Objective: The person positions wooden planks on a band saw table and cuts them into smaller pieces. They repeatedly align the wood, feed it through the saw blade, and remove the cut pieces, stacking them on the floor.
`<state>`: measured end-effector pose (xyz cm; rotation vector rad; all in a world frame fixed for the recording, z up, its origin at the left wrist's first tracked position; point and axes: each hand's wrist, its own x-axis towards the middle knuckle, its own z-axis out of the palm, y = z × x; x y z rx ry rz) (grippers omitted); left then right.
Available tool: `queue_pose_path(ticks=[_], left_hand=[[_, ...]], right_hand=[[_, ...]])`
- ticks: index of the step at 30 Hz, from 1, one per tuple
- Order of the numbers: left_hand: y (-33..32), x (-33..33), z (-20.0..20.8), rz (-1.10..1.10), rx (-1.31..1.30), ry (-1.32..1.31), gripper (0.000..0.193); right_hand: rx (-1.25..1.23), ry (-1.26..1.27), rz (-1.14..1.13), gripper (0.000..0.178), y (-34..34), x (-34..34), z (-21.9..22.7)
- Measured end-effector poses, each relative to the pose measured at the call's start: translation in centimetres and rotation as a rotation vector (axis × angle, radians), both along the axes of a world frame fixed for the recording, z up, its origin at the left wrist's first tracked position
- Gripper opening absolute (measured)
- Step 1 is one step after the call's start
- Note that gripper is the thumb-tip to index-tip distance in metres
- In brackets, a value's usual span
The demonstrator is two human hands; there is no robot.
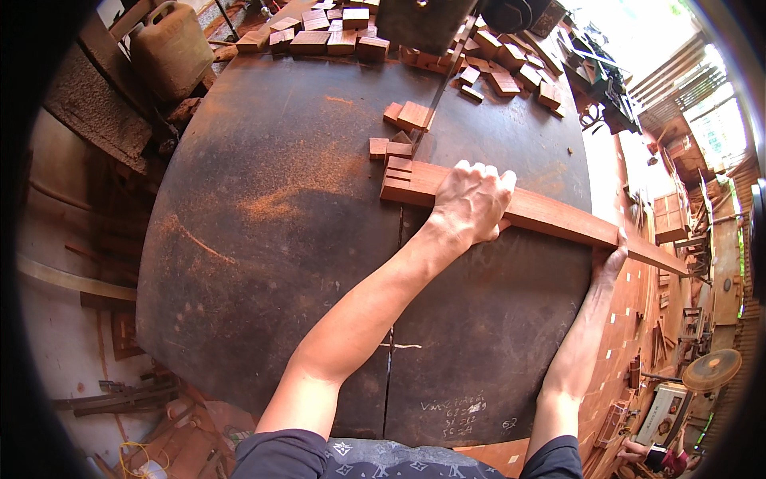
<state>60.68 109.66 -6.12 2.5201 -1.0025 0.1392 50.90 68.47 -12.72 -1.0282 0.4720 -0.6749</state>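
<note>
A long reddish wooden beam (pixel 562 217) lies across the dark saw table (pixel 279 319), its left end by the thin upright saw blade (pixel 440 94). Parallel slots are cut into that end. My left hand (pixel 475 199) is closed over the beam near the slotted end, knuckles up. Farther along, past the table's right edge, my right hand (pixel 613 257) grips the beam from the near side; most of its fingers are hidden behind the wood. Small wooden offcuts (pixel 413 116) sit against the blade, just beyond the beam's end.
Many cut wooden blocks (pixel 311 42) are heaped along the table's far edge. Sawdust (pixel 275 199) covers the left half. A slot (pixel 389 383) runs toward me. At left stands a jerrycan (pixel 170 52); at lower right are a fan (pixel 712 370) and another person (pixel 666 461).
</note>
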Motion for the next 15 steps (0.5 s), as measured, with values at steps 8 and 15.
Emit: queue_pose_path(ticks=[8,15], left_hand=[[-0.19,-0.17,0.12,-0.002,0.015,0.014,0.052],[0.19,-0.20,0.09,-0.004,0.002,0.020,0.052]], right_hand=[[-0.007,-0.015,0.016,0.043,-0.34,0.00,-0.10],[0.011,0.018,-0.026,0.041,-0.39,0.01,-0.49]])
